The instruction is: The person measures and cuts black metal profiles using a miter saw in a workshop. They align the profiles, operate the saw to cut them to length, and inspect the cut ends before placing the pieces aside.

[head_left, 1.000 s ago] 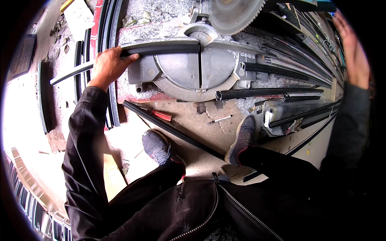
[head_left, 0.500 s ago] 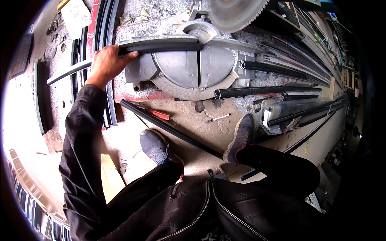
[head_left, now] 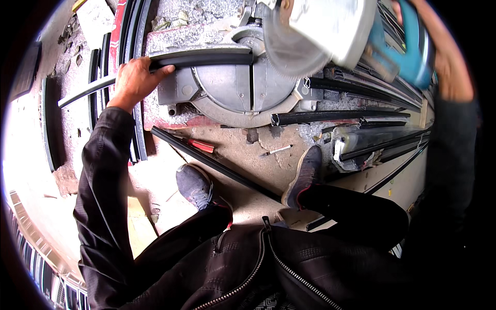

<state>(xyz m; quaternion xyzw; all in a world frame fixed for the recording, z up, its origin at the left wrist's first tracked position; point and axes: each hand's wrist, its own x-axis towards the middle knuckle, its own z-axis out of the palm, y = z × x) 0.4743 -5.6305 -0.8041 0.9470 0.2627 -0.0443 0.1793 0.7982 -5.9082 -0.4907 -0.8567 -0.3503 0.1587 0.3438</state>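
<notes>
Here, on dusty concrete floor, hands grip a black profile and saw handle.

A clear plastic-wrapped bundle of long dark strips lies on the floor well below the right hand, its white-taped end facing toward the left hand. A pale, flat rectangular card or packet lies above the left hand near the frame's top edge; its detail is too blurred to tell. No signs or screens show.
</notes>
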